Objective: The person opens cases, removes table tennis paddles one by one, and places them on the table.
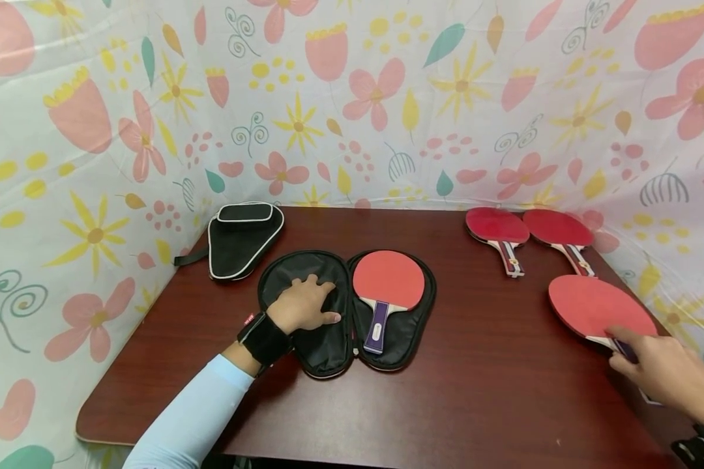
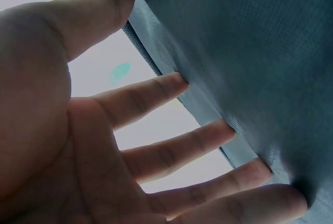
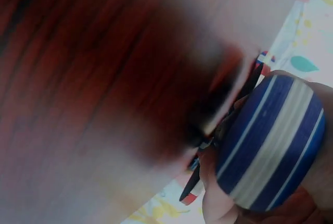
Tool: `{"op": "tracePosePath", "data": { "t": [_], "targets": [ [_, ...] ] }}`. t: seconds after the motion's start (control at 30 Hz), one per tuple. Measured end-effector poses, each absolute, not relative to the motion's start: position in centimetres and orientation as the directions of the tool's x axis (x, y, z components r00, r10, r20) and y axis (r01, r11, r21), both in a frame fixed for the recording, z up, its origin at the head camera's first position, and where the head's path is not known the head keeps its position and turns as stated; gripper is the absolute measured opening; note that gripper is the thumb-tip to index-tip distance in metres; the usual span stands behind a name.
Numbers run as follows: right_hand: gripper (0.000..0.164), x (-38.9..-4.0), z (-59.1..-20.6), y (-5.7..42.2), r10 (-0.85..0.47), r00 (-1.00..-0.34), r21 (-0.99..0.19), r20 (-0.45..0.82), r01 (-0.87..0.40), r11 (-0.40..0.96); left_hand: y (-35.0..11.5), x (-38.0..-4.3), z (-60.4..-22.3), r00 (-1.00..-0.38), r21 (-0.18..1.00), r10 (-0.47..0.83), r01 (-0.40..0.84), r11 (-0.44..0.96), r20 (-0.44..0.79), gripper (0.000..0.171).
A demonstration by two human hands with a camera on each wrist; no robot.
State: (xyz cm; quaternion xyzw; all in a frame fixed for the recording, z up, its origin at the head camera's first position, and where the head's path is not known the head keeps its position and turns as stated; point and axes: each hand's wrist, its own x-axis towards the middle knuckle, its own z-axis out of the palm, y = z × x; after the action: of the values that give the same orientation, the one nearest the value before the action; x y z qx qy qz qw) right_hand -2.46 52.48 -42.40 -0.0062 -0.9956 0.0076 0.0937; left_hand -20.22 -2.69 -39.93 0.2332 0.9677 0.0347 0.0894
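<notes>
A black zippered case point(image 1: 413, 348) lies unfolded on the table, and in its right half rests a table tennis paddle point(image 1: 388, 280) with an orange-red face and purple handle. My left hand point(image 1: 306, 303) reaches over the left half, fingers spread. In the left wrist view its fingertips point(image 2: 221, 130) meet the dark lining point(image 2: 250, 41). At the right, my right hand point(image 1: 671, 371) grips the handle of another orange-red paddle point(image 1: 598, 305). The butt of that handle point(image 3: 273, 143), striped blue and white, fills part of the right wrist view.
Two darker red paddles, a left one point(image 1: 497, 225) and a right one point(image 1: 558, 228), lie at the back right. A closed black case with white piping point(image 1: 240, 244) sits at the back left. Flowered cloth point(image 1: 352, 98) hangs behind the brown table point(image 1: 475, 391).
</notes>
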Motion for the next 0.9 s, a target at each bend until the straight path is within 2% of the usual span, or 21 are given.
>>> {"op": "tracePosePath", "data": {
  "t": [0.33, 0.47, 0.57, 0.77, 0.9],
  "targets": [
    [0.02, -2.4, -42.6, 53.7, 0.038, -0.993, -0.029, 0.112, 0.035, 0.999, -2.7, -20.2, -39.8, -0.873, 0.108, 0.459, 0.446, 0.888, -0.166, 0.071],
    [0.029, -2.6, -42.7, 54.7, 0.06, -0.995, -0.026, 0.073, 0.059, 0.998, -2.7, -20.2, -39.8, -0.873, 0.107, 0.46, 0.448, 0.888, -0.163, 0.072],
    [0.045, -2.8, -42.8, 55.3, 0.097, -0.994, -0.014, 0.042, 0.096, 0.995, -2.7, -20.2, -39.8, -0.874, 0.105, 0.458, 0.446, 0.889, -0.162, 0.071],
    [0.051, -2.7, -43.2, 55.8, 0.168, -0.985, -0.017, -0.04, 0.168, 0.986, -2.6, -20.2, -39.8, -0.872, 0.109, 0.461, 0.448, 0.887, -0.166, 0.072],
    [0.049, -2.7, -43.0, 55.8, 0.142, -0.989, -0.025, -0.049, 0.143, 0.989, -2.6, -20.3, -39.7, -0.872, 0.112, 0.462, 0.449, 0.887, -0.164, 0.072]
  ]
}}
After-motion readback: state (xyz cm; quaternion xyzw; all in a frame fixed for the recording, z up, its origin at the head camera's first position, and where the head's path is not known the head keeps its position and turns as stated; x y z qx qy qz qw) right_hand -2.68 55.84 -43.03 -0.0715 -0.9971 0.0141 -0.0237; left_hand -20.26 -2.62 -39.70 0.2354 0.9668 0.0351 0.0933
